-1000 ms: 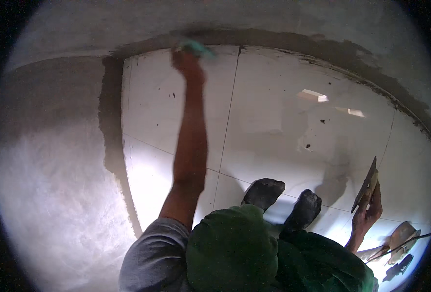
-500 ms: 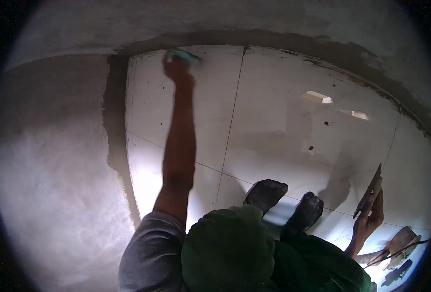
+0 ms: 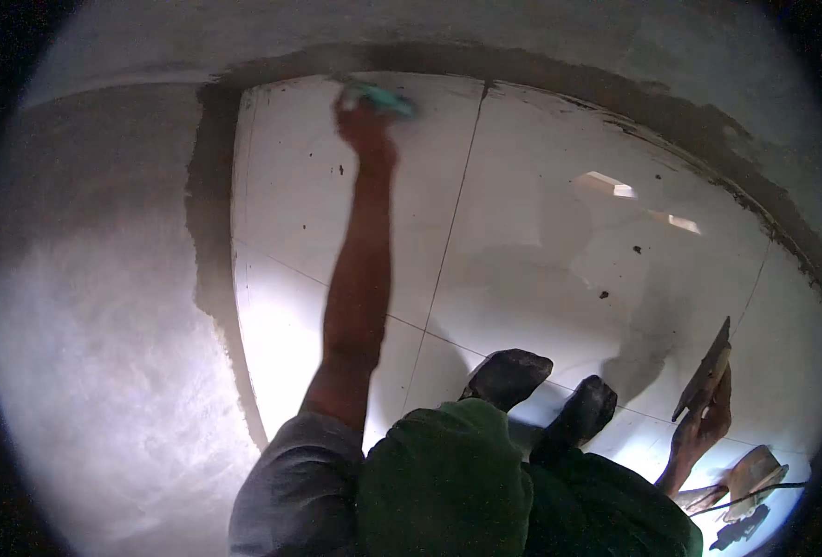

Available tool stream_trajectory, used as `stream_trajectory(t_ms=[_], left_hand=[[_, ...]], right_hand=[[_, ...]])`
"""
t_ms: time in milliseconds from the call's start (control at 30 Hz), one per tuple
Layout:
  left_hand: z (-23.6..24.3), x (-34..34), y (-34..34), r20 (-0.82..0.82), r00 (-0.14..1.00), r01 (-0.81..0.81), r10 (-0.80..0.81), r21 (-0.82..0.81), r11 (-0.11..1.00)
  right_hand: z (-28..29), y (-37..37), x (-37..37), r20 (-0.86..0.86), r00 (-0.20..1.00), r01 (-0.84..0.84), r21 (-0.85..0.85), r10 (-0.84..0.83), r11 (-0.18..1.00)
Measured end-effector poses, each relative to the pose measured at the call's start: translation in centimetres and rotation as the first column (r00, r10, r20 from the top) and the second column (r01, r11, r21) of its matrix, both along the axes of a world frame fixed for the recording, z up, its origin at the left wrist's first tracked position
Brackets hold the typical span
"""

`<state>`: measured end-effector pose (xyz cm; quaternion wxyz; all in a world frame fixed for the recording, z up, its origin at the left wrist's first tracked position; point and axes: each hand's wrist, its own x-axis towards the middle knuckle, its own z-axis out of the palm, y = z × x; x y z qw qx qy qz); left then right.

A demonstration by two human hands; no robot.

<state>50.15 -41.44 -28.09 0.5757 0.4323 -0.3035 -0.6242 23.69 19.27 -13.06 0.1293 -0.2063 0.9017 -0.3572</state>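
My left hand (image 3: pixel 365 125) reaches far forward, shut on a blurred teal object (image 3: pixel 385 98), perhaps a pad or sponge, at the top edge of the white tiled floor (image 3: pixel 508 204) where it meets a band of darker, damp-looking cement (image 3: pixel 541 72). My right hand (image 3: pixel 708 408) is low on the right, its fingers round the back of a flat trowel (image 3: pixel 706 362) held on edge. My dark-covered feet (image 3: pixel 508 371) rest on the tiles between my arms.
Grey cement wall (image 3: pixel 104 260) runs along the left side and across the top (image 3: pixel 383 28). At the lower right lie several dirty flat tools (image 3: pixel 753 478) with a dark cable across them. Dark specks and smears mark the tiles.
My left hand moved left along the tiles' far edge, then back right, with the teal object. My right hand and its trowel have shifted slightly downward in the view.
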Motion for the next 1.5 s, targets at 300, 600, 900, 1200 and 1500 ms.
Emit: stream_trajectory(t_ms=[300,600,900,1200,1500], left_hand=[[2.8,8.0,-9.7,0.297,0.955,0.029,-0.011,-0.057,0.998],[0.3,-3.5,6.9,0.850,0.456,0.487,-0.264,0.010,0.873],[2.1,3.4,-7.2,0.365,0.926,0.154,-0.098,-0.129,0.980],[-0.8,-16.4,17.4,0.245,0.915,0.363,-0.320,-0.153,0.919],[2.4,-19.2,22.0,0.462,0.855,0.396,-0.237,-0.284,0.873]], right_hand=[[-1.1,0.4,-0.4,0.046,0.999,-0.004,0.002,0.004,1.000],[-0.3,0.4,-0.7,0.015,1.000,-0.013,0.092,0.012,0.996],[-0.9,1.6,-0.2,-0.013,0.999,0.035,0.076,-0.034,0.997],[0.4,1.0,-0.4,0.013,0.999,0.049,0.061,-0.050,0.997],[0.4,3.6,-0.7,-0.034,0.991,0.124,-0.037,-0.126,0.992]])
